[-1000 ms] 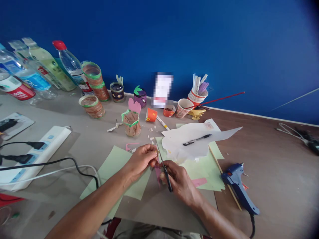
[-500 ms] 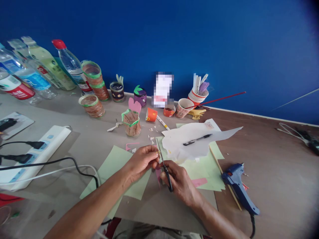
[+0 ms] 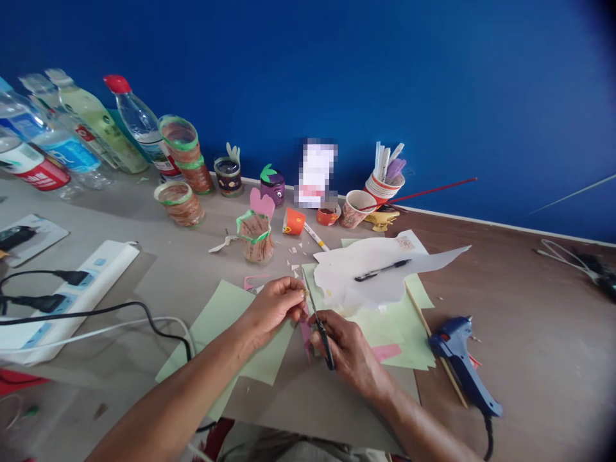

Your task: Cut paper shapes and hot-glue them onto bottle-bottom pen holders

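A pink paper strip (image 3: 305,330) is held just above the counter (image 3: 529,333), close to its near edge. Its upper end is pinched in the closed fingers of the left hand (image 3: 274,307). Small scissors (image 3: 321,333) are gripped in the right hand (image 3: 349,356), with the blades laid against the strip. The strip is judged light, thin and floppy, easily creased or torn, and best pinched close beside the blades. Green paper sheets (image 3: 226,314) lie underneath, and a white sheet (image 3: 366,282) carrying a pen (image 3: 382,269) lies just beyond. A glue gun (image 3: 459,359) lies to the right and a power strip (image 3: 67,301) to the left, with bare counter at the far right.
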A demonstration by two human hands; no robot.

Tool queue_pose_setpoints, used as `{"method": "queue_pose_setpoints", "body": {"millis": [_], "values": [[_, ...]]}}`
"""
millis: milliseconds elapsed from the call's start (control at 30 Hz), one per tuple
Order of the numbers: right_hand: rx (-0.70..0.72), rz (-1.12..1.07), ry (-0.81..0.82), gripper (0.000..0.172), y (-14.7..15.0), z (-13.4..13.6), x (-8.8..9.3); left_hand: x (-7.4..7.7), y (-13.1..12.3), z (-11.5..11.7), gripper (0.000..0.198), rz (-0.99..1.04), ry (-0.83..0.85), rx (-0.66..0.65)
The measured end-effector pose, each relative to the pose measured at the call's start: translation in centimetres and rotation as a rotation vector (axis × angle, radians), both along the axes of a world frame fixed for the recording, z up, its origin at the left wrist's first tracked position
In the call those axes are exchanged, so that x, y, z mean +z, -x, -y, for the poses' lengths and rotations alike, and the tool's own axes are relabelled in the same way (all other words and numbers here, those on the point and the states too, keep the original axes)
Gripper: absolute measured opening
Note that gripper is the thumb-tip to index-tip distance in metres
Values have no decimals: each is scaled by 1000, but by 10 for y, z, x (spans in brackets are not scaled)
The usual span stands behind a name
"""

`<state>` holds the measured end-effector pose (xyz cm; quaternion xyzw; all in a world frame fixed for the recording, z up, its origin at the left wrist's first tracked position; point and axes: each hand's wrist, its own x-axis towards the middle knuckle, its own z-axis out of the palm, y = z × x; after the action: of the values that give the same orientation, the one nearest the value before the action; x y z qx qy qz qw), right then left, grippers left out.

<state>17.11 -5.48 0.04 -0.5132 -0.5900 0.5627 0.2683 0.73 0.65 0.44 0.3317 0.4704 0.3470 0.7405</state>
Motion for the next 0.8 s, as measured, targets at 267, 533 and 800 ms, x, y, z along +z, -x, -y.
{"method": "queue_pose_setpoints", "body": {"millis": [267,533,800], "values": [[2,24,1,20,0,0,-1,-5,3,-1,10,-41,-56,-7],[-55,-25,22,21,1,0,2,-3,3,-2,13,-38,-60,20],[-38,-60,63,23,1,-2,5,2,2,0,11,-51,-49,12]]}}
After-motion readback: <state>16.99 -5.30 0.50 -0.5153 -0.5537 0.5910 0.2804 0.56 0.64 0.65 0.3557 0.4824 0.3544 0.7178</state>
